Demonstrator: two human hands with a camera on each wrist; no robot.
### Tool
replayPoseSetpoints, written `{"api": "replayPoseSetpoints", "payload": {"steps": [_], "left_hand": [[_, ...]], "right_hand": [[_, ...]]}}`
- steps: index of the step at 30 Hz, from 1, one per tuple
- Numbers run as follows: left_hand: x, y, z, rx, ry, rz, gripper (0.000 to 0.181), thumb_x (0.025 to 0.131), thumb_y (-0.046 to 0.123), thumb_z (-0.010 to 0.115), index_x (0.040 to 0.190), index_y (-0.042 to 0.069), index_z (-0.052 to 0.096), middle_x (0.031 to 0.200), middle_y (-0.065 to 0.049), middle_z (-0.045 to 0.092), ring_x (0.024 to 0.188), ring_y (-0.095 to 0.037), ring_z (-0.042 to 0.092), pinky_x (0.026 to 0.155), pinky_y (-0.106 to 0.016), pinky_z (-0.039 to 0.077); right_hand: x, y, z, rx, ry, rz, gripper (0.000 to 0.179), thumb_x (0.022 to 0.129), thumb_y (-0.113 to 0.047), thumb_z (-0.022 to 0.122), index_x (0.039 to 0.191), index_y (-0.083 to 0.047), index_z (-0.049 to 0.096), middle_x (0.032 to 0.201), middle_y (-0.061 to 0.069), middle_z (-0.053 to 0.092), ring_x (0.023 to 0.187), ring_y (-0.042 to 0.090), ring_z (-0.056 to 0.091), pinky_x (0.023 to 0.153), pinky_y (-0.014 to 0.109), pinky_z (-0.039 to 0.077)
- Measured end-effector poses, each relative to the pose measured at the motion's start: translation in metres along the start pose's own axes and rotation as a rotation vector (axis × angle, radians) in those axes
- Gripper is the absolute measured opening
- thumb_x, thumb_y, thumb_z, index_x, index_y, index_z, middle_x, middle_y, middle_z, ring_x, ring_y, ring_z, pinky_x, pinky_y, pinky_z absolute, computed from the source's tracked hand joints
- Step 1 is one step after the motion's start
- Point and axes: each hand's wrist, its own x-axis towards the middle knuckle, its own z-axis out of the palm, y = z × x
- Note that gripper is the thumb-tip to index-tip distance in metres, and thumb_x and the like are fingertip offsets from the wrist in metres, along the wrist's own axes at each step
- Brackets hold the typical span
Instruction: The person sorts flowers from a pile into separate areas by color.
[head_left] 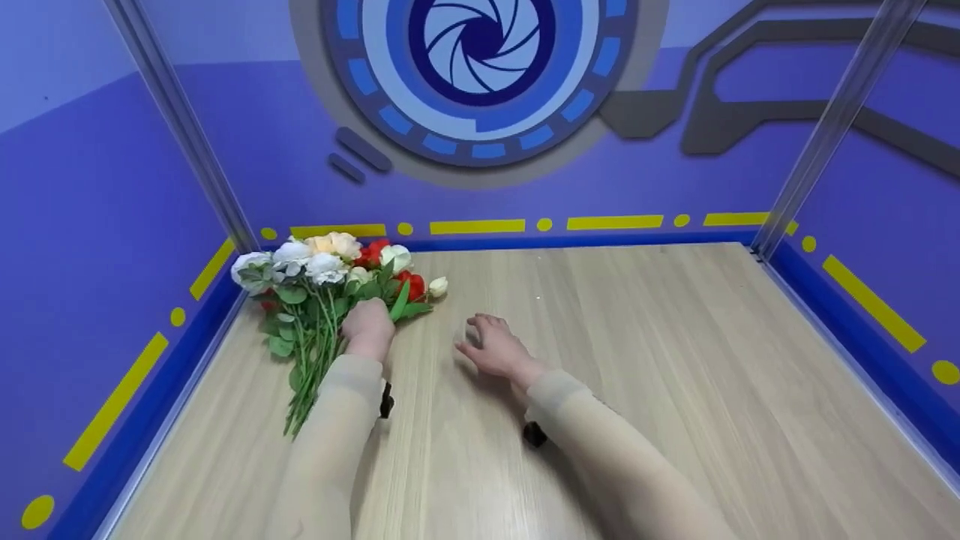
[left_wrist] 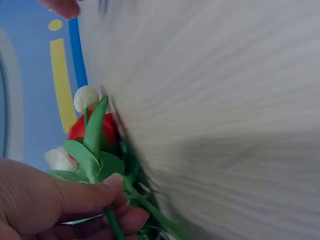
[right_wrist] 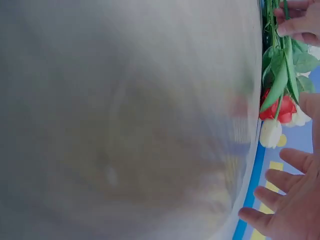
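"What did the left hand (head_left: 367, 322) have?"

"It pinched a green stem (left_wrist: 114, 222) between thumb and fingers, at the right side of the bunch of flowers (head_left: 291, 295)."

"And where was that bunch?"

"It lay on the wood-grain tabletop (head_left: 637, 375), at the far left, blooms toward the purple back wall (head_left: 480, 204) and stem ends toward the person."

"Which blooms were nearest that hand?"

"A red rose (head_left: 410, 286) sat just beyond it, with a white tulip bud (head_left: 438, 287) at the bunch's right edge. A peach bloom (head_left: 337, 245) showed farther back."

"What about the right hand (head_left: 491, 346)?"

"Its fingers were spread, thumb held away, over the tabletop. It was to the right of the flowers, near but apart from them."

"And the arms?"

"Both wore beige sleeves (head_left: 559, 397)."
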Motion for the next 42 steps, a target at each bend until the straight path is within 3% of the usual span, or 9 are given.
{"api": "replayPoseSetpoints", "payload": {"steps": [6,10,15,19,24,27,34,38,42], "left_hand": [[-0.004,0.011,-0.002,-0.110,0.026,0.052,0.012,0.093,0.000,0.061,0.092,0.000,0.073,0.100,-0.023,0.076,0.091,-0.037,0.074,0.070,-0.044,0.060],[-0.005,0.022,0.003,-0.394,-0.069,0.046,0.006,0.090,0.003,0.074,0.086,-0.002,0.073,0.084,-0.019,0.078,0.072,-0.030,0.076,0.058,-0.032,0.058],[-0.005,0.035,0.011,-0.832,-0.169,0.016,0.011,0.093,0.004,0.075,0.097,-0.004,0.068,0.084,-0.017,0.078,0.061,-0.016,0.075,0.065,-0.032,0.064],[-0.006,0.045,0.018,-1.021,-0.177,0.011,0.012,0.094,0.003,0.074,0.097,-0.004,0.065,0.078,-0.015,0.077,0.058,-0.013,0.073,0.064,-0.032,0.064],[-0.009,0.059,0.029,-1.146,-0.135,0.003,0.011,0.095,0.004,0.073,0.096,-0.005,0.068,0.075,-0.014,0.077,0.061,-0.013,0.073,0.060,-0.028,0.062],[-0.008,0.067,0.037,-1.214,-0.109,-0.007,0.012,0.094,0.004,0.074,0.097,-0.006,0.068,0.077,-0.014,0.077,0.062,-0.015,0.074,0.061,-0.029,0.063],[-0.011,0.081,0.049,-1.293,-0.081,-0.021,0.011,0.094,0.005,0.074,0.094,-0.004,0.067,0.078,-0.015,0.078,0.065,-0.016,0.075,0.063,-0.032,0.064],[-0.016,0.086,0.053,-1.298,-0.095,-0.027,0.012,0.093,0.006,0.075,0.096,-0.004,0.069,0.081,-0.016,0.079,0.067,-0.018,0.077,0.063,-0.032,0.064],[-0.020,0.088,0.055,-1.289,-0.126,0.013,0.016,0.094,0.009,0.075,0.100,-0.006,0.073,0.080,-0.015,0.079,0.068,-0.018,0.077,0.063,-0.031,0.064]], "right_hand": [[-0.001,-0.004,0.004,0.087,0.002,-0.013,0.045,0.102,-0.027,0.063,0.136,0.002,0.059,0.137,0.021,0.063,0.135,0.036,0.055,0.116,0.048,0.043],[0.000,-0.007,0.006,0.152,0.015,-0.008,0.036,0.102,-0.022,0.064,0.128,0.002,0.065,0.127,0.020,0.069,0.124,0.034,0.064,0.110,0.047,0.049],[0.000,-0.011,0.007,0.208,0.048,-0.019,0.029,0.100,-0.018,0.065,0.121,0.001,0.072,0.118,0.016,0.075,0.112,0.030,0.070,0.102,0.045,0.055],[-0.001,-0.013,0.010,0.312,0.041,-0.005,0.027,0.100,-0.019,0.065,0.116,0.000,0.075,0.109,0.014,0.078,0.101,0.026,0.074,0.090,0.035,0.059],[-0.005,-0.018,0.014,0.570,-0.014,0.113,0.025,0.101,-0.018,0.066,0.114,0.001,0.074,0.098,0.017,0.079,0.074,0.019,0.073,0.065,0.027,0.059],[-0.008,-0.020,0.014,0.638,0.025,0.158,0.023,0.099,-0.014,0.068,0.114,0.003,0.074,0.097,0.016,0.079,0.070,0.012,0.069,0.059,0.026,0.057],[-0.012,-0.013,0.010,0.597,0.147,0.175,0.016,0.096,-0.010,0.072,0.105,0.002,0.076,0.085,0.008,0.077,0.065,0.009,0.065,0.054,0.022,0.052],[-0.017,-0.006,0.005,0.574,0.158,0.169,0.012,0.095,-0.009,0.073,0.101,0.000,0.077,0.081,0.005,0.074,0.061,0.010,0.062,0.050,0.021,0.049],[-0.022,0.000,-0.001,0.551,0.147,0.169,0.009,0.095,-0.009,0.072,0.098,-0.001,0.076,0.078,0.005,0.074,0.055,0.010,0.058,0.046,0.021,0.047]]}}
